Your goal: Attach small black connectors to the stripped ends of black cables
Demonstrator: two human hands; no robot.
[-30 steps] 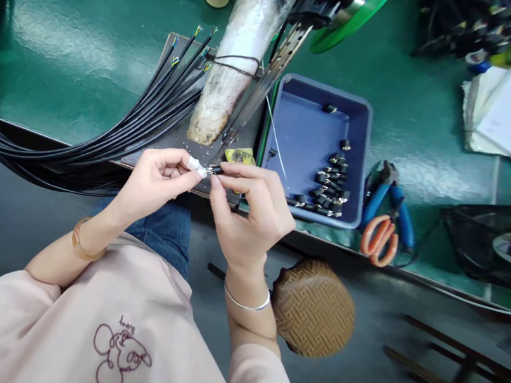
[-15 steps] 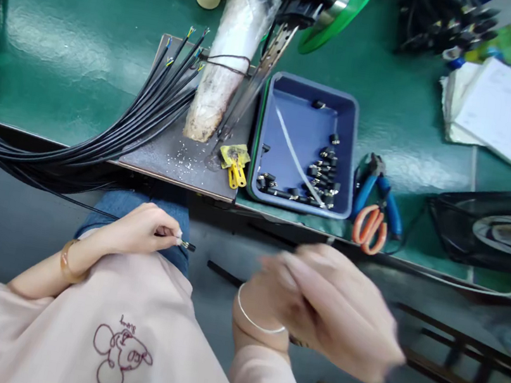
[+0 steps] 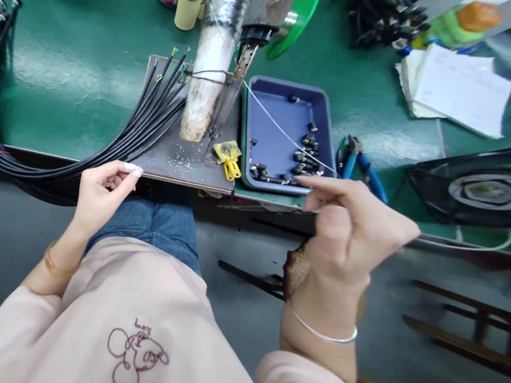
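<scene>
My left hand (image 3: 104,194) is at the table's front edge, beside the black cables (image 3: 97,158). Its thumb and finger are pinched together, with a white covering on a fingertip; whatever they hold, if anything, I cannot make out. My right hand (image 3: 350,231) is over the front edge of the blue tray (image 3: 285,119), index finger stretched out to the left and the other fingers curled. I see nothing held in it. Small black connectors (image 3: 307,156) lie in the tray, and a thin white strand (image 3: 277,126) crosses it.
Above a grey board (image 3: 168,162), a hot-air tool's metal nozzle (image 3: 236,80) stands beside a wrapped white tube (image 3: 204,81). A yellow-handled piece (image 3: 230,161) lies by the tray. Blue-handled cutters (image 3: 360,165), papers (image 3: 463,88) and a black fan-like object (image 3: 492,182) are to the right.
My left hand has moved up and left to the cable bundle; the cable end with its black connector no longer shows in it. My right hand has risen to the tray, its index finger now extended.
</scene>
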